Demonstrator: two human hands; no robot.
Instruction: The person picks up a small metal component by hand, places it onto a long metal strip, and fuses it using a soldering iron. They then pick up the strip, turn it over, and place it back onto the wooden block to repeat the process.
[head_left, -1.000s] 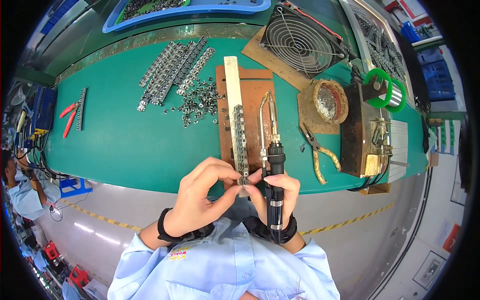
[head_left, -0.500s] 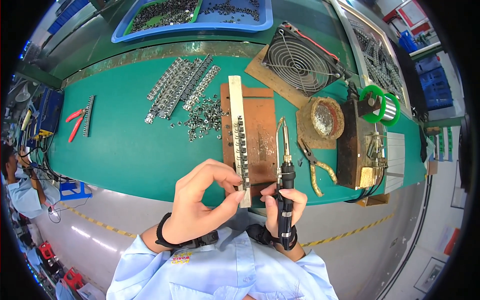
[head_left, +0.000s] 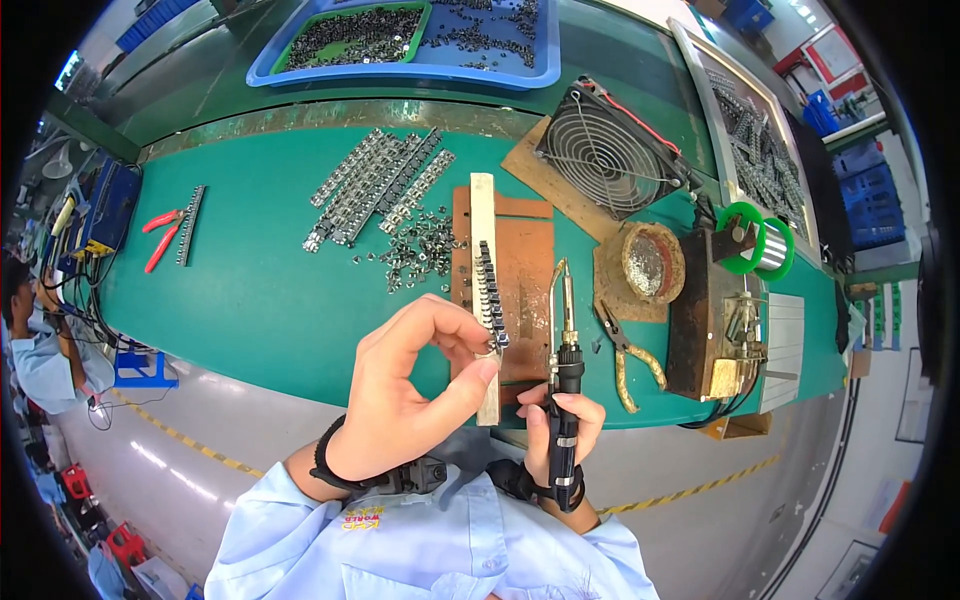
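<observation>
My left hand (head_left: 415,385) pinches a small metal part (head_left: 497,343) at the near end of a row of dark components (head_left: 487,285) lined up on a pale wooden strip (head_left: 484,215). The strip lies on a brown board (head_left: 528,270) on the green bench. My right hand (head_left: 565,430) grips a black soldering iron (head_left: 565,375) upright, its metal tip (head_left: 562,280) pointing away over the board, just right of the component row.
Loose small metal parts (head_left: 420,250) and several metal strips (head_left: 375,185) lie left of the board. Yellow-handled pliers (head_left: 630,350), a solder tip cleaner (head_left: 652,262), a fan (head_left: 610,150), a green solder spool (head_left: 755,240), red cutters (head_left: 165,235) and a blue parts tray (head_left: 400,45) surround it. Another person sits far left.
My left hand has lifted slightly and keeps pinching at the near end of the row. The soldering iron has shifted a little right and stands more upright. The view has tilted.
</observation>
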